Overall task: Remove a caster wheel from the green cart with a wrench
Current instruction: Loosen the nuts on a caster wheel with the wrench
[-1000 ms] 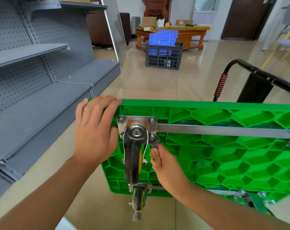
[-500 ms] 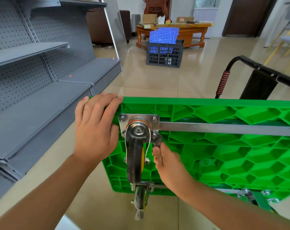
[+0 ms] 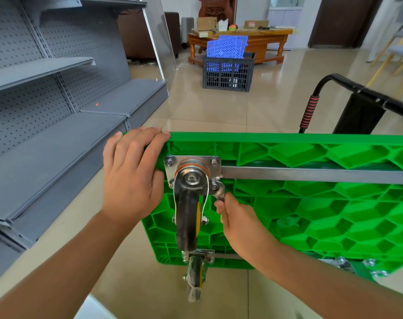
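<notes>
Right hand (image 3: 236,217) still grips the wrench (image 3: 219,192), little moved; left hand (image 3: 131,171) stays flat on cart (image 3: 311,215).

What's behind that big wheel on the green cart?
Behind the wheel sits its metal plate, bolted to the cart. A wrench, held by the right hand, grips the lower right bolt. The wheel hides the plate's middle.

Two forearms enter from the lower edge of the view, both bare from wrist to frame edge, with no sleeve or cuff visible. The left hand (image 3: 131,178) and right hand (image 3: 238,223) wear no gloves. No rings, watch, bracelet or wrist strap seen. Fingernails are short and unpainted. No markings visible on either arm.
</notes>
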Demonstrator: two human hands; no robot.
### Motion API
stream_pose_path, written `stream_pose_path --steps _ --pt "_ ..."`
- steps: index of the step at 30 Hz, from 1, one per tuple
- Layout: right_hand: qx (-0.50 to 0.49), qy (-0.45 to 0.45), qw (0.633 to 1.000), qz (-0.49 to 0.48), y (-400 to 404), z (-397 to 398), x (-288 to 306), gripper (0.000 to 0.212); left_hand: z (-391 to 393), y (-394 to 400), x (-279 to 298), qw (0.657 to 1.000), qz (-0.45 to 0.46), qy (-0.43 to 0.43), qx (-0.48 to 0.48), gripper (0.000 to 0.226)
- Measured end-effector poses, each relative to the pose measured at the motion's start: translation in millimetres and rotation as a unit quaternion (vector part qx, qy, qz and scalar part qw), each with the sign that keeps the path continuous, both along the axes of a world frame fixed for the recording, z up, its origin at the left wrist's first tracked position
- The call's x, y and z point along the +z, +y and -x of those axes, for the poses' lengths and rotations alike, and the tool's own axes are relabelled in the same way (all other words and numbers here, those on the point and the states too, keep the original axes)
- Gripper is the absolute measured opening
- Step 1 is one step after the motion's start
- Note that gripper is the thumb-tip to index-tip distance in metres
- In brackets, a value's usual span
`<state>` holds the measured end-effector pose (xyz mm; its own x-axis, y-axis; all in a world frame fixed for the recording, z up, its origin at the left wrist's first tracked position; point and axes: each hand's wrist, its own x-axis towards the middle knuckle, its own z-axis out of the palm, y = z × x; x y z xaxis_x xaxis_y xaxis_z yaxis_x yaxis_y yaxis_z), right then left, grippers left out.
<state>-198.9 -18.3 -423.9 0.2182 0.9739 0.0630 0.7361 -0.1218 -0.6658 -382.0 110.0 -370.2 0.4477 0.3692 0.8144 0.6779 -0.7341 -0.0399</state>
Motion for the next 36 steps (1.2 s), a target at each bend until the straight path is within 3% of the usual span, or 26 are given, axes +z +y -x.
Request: stream_pose_path --steps 10,15,18,22,25,31,36 --pt "0.011 -0.118 0.991 0.059 0.9 -8.6 6.5 0.014 1.0 1.5 -0.2 1.000 -0.003 0.001 0.001 0.056" --pt "0.057 -0.210 0.973 0.082 -4.8 -29.1 44.7 0.010 -0.9 2.2 -0.1 1.000 -0.005 -0.001 -0.003 0.056" --pt "0.067 -0.238 0.967 0.063 -9.3 -31.1 48.3 0.022 -3.8 -0.1 -2.1 1.000 -0.003 -0.022 -0.002 0.056" --pt "0.039 -0.122 0.990 0.060 -12.5 -38.9 33.6 0.031 -5.7 -0.4 -2.8 1.000 -0.007 -0.028 -0.002 0.055" --pt "0.049 -0.038 0.997 0.039 -19.4 -46.8 26.5 0.027 -6.4 -0.5 -3.6 0.999 -0.009 -0.035 0.001 0.056" --pt "0.046 0.147 0.988 0.034 -21.3 -39.8 11.5 0.021 -7.1 -3.7 -2.6 1.000 0.006 -0.030 -0.002 0.056" --pt "0.026 0.212 0.977 0.007 -16.5 -23.8 -4.0 0.023 -4.5 -4.9 -0.2 1.000 0.013 -0.020 -0.003 0.057"
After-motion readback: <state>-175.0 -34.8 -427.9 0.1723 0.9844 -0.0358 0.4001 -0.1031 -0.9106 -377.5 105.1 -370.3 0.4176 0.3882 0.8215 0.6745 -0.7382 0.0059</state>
